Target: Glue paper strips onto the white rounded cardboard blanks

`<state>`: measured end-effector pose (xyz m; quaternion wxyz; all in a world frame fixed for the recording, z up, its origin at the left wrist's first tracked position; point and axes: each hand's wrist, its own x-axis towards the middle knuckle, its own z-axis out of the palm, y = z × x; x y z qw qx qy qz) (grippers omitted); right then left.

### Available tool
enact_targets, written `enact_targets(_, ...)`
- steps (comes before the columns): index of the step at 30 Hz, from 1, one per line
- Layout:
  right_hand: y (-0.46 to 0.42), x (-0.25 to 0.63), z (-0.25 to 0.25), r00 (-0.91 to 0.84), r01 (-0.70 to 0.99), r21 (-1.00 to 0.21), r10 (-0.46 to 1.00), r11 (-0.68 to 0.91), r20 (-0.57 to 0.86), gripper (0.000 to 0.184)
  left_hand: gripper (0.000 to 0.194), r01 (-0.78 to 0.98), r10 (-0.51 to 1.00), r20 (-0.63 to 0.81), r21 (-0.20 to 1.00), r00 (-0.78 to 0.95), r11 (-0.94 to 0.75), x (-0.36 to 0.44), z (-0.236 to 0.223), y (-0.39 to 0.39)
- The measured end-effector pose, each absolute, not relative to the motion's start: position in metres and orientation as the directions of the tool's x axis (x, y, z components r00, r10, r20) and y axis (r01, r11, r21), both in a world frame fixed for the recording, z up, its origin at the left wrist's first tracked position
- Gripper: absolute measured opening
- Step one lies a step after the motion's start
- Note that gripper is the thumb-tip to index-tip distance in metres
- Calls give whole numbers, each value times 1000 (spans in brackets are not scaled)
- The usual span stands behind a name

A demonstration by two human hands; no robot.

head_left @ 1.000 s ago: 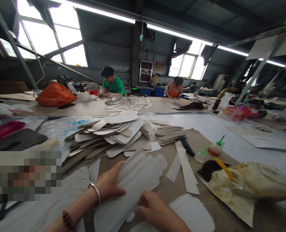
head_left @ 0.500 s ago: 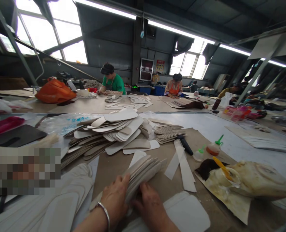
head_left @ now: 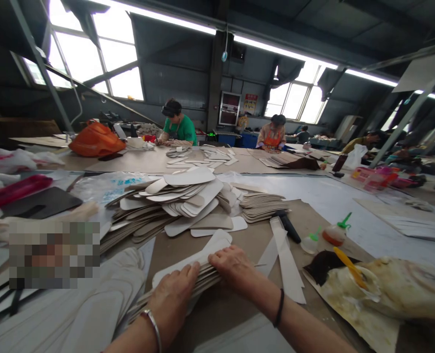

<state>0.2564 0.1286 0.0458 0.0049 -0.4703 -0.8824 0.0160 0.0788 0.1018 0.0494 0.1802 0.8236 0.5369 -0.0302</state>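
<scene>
A stack of thin whitish-grey board pieces (head_left: 207, 278) with rounded ends lies between my hands, just above the brown sheet (head_left: 217, 323). My left hand (head_left: 175, 296), wearing a silver bangle, is closed over the stack's near left part. With fingers bent over the top, my right hand (head_left: 235, 264) grips the far right end; a dark band circles that wrist. Both thumbs are mostly hidden. Beyond the hands rises a loose heap of similar board pieces (head_left: 193, 196). More long pieces (head_left: 100, 309) lie fanned at the left, beside my left forearm.
Right of the hands are pale strips (head_left: 287, 264), a black-handled tool (head_left: 288, 226) and two green-tipped bottles (head_left: 337, 233), (head_left: 310, 241). A yellow stick (head_left: 350, 267) stands in a stained container (head_left: 370, 289). An orange bag (head_left: 96, 139) sits far left. Two people (head_left: 182, 127), (head_left: 271, 135) work opposite.
My right hand has moved from the stack's near lower side up onto its far right end. The stack now lies flatter, with a broad white face upward. The view has shifted slightly left.
</scene>
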Motion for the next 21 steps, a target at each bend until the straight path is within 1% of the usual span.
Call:
enact_targets(2, 122, 251, 49, -546, 837, -17, 837, 547, 27, 18, 70, 893, 881, -213, 264, 422, -363, 72, 51, 97)
enact_targets(4, 109, 247, 48, -539, 841, -21, 841, 540, 33, 19, 72, 894, 884, -208, 264, 419, -362, 67, 50, 90)
enact_targets(6, 100, 249, 45, -530, 847, -62, 846, 527, -49, 24, 75, 919, 886, -275, 240, 374, -313, 66, 46, 85)
enact_targets(7, 99, 252, 43, -528, 849, -103, 843, 519, -106, 31, 74, 931, 882, -319, 229, 347, -284, 67, 43, 83)
enact_targets(9, 105, 260, 43, -538, 836, -254, 816, 485, -211, 45, 67, 942, 871, -375, 226, 318, -246, 70, 38, 83)
enact_targets(10, 113, 264, 44, -546, 822, -335, 805, 460, -234, 46, 61, 940, 866, -382, 238, 323, -246, 71, 36, 84)
enact_targets(11, 123, 268, 45, -549, 808, -400, 800, 432, -244, 42, 56, 934, 865, -374, 251, 335, -253, 72, 34, 85)
enact_targets(12, 135, 270, 45, -546, 801, -435, 800, 412, -248, 37, 53, 931, 866, -366, 258, 341, -258, 73, 33, 86)
enact_targets(13, 149, 271, 45, -519, 821, -401, 824, 407, -227, 35, 52, 931, 868, -363, 258, 339, -256, 73, 33, 87)
enact_targets(15, 175, 269, 39, -505, 844, -315, 842, 434, -191, 39, 52, 930, 864, -367, 259, 344, -261, 72, 33, 89)
enact_targets(16, 187, 266, 34, -521, 841, -278, 834, 465, -180, 47, 53, 928, 858, -373, 257, 352, -269, 72, 33, 90)
enact_targets(19, 213, 255, 16, -612, 788, -231, 767, 571, -192, 75, 50, 930, 835, -411, 209, 365, -303, 72, 34, 94)
enact_targets(20, 218, 253, 11, -633, 773, -212, 749, 597, -198, 80, 48, 932, 829, -427, 186, 361, -310, 73, 34, 95)
enact_targets(21, 222, 251, 7, -646, 764, -181, 737, 620, -200, 80, 48, 934, 825, -438, 170, 357, -314, 73, 34, 97)
